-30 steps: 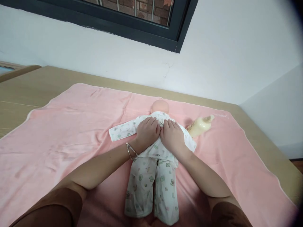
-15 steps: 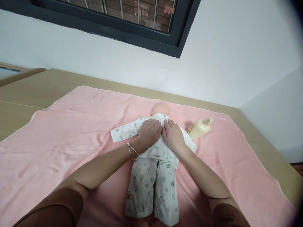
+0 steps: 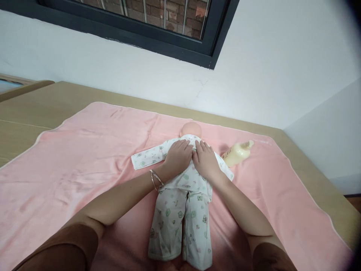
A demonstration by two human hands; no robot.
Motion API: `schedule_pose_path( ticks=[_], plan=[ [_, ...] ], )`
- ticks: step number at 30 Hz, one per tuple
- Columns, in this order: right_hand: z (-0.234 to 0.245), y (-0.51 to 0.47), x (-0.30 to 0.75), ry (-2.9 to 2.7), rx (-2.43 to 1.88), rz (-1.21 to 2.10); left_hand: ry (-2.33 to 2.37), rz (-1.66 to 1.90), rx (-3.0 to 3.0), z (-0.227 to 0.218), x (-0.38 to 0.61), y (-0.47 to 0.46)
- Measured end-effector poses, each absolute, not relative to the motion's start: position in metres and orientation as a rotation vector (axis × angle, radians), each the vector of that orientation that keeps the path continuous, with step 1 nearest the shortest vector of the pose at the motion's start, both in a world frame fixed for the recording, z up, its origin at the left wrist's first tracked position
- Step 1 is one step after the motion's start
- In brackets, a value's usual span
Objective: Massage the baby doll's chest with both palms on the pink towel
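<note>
A baby doll [image 3: 191, 130] in white printed pyjamas [image 3: 180, 222] lies on a pink blanket [image 3: 84, 158], head away from me. My left hand [image 3: 177, 157] rests flat on the doll's chest, fingers together and stretched out, a bangle on the wrist. My right hand [image 3: 205, 160] lies flat beside it on the chest, touching the left hand. Both palms press on the pyjama top. The doll's left sleeve [image 3: 146, 157] sticks out sideways.
A cream bottle [image 3: 238, 152] lies on the blanket just right of the doll's shoulder. The blanket covers a wooden table [image 3: 42, 101] set against a white wall below a dark window frame [image 3: 158, 34]. The table's right edge drops off near a corner.
Both hands stay flat on the doll's chest. Only the view has shifted slightly; the doll and bottle have not moved.
</note>
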State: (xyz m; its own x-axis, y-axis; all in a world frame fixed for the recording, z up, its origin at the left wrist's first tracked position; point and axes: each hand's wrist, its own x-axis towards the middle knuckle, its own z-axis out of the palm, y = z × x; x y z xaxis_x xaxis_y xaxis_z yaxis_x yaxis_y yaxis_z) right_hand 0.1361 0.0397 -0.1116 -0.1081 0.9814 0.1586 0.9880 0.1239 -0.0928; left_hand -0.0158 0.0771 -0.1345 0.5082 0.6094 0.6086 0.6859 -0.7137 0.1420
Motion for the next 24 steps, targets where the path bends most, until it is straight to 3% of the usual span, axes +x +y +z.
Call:
schedule_pose_path(
  ticks=[4,12,24],
  plan=[
    [-0.104,0.017,0.125,-2.307,-1.929,-0.151,-1.117,-0.971,-2.618,-0.128,-0.014,0.066],
    [-0.112,0.047,0.141,-2.154,-1.965,-0.026,-1.506,-1.07,-2.541,-0.136,-0.012,0.073],
    [-0.121,0.05,0.136,-2.111,-1.957,-0.032,-1.498,-1.049,-2.63,-0.138,-0.017,0.085]
  ],
)
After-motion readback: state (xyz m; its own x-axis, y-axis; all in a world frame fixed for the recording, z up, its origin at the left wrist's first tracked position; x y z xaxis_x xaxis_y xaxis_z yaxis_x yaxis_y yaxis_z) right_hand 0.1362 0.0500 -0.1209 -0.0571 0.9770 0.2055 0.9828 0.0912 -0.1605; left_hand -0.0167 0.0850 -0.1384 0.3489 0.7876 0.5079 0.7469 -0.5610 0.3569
